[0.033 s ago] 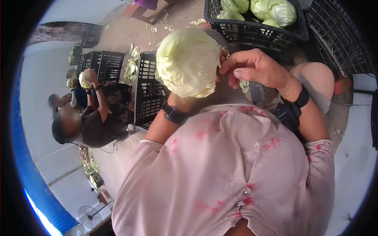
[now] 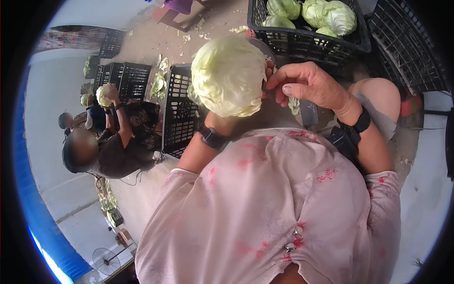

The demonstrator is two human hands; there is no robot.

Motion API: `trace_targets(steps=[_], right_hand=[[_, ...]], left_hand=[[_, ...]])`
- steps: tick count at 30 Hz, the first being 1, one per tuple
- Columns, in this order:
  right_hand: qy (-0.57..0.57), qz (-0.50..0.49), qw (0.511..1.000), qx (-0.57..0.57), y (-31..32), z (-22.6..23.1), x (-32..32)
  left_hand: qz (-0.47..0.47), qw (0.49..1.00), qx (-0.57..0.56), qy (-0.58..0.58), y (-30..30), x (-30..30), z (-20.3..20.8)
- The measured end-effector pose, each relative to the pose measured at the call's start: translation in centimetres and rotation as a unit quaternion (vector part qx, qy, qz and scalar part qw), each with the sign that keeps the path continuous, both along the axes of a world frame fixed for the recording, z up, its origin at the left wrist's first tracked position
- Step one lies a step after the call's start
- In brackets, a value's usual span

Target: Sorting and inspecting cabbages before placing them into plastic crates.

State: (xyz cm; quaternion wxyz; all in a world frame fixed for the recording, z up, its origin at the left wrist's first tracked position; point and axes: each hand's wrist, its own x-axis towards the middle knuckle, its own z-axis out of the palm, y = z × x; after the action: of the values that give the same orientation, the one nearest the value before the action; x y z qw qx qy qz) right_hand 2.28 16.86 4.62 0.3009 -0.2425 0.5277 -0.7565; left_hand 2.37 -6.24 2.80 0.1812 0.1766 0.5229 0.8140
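Note:
A pale green cabbage [image 2: 229, 75] rests in my left hand [image 2: 223, 122], which cups it from below. Most of that hand is hidden behind the cabbage; a few fingertips show at its right edge. My right hand [image 2: 309, 85] is at the same edge with its fingers curled in and its thumb bent. The tips of those fingers meet the cabbage's side, and what they pinch, if anything, is hidden. A loose strip of leaf [image 2: 294, 105] hangs below the right hand.
A black crate [image 2: 307, 38] with several cabbages stands ahead to the right, beside another black crate [image 2: 406, 45]. To the left is a slatted black crate [image 2: 179, 111]. Leaf scraps [image 2: 159, 85] litter the floor. A co-worker [image 2: 118, 151] at left holds a cabbage [image 2: 103, 94].
The cabbage and my left hand have shifted very slightly to the right in the picture. My right hand stays at the cabbage's edge.

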Motion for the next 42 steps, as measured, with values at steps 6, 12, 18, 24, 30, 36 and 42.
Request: trace_targets(steps=[6, 12, 18, 24, 30, 36, 42], right_hand=[[0.033, -0.171, 0.984, 0.018, -2.0, -1.6, 0.0], [0.306, -0.254, 0.905, 0.151, -4.1, 0.1, 0.6], [0.429, -0.241, 0.843, 0.218, -5.5, -1.5, -0.8], [0.402, -0.233, 0.874, 0.142, -5.4, -2.3, -3.1], [0.222, -0.204, 0.953, 0.042, -4.0, -2.8, -4.9], [0.209, -0.143, 0.964, 0.084, -3.8, -2.5, -5.8], [0.361, -0.182, 0.906, 0.121, -4.5, -1.4, -5.3]], left_hand=[[0.13, 0.896, -0.352, 0.236, -1.3, 0.1, -3.7], [0.037, 0.962, -0.25, 0.102, -1.4, -0.4, -2.5], [0.034, 0.923, -0.372, 0.087, -1.8, -0.8, -3.7], [-0.048, 0.943, 0.27, -0.189, -1.4, -1.6, -4.6], [0.076, 0.92, 0.243, -0.297, -0.7, -2.3, -4.1], [0.084, 0.928, 0.231, -0.281, -1.3, -2.8, -4.1], [0.06, 0.884, 0.319, -0.337, -2.7, -3.1, -5.1]])
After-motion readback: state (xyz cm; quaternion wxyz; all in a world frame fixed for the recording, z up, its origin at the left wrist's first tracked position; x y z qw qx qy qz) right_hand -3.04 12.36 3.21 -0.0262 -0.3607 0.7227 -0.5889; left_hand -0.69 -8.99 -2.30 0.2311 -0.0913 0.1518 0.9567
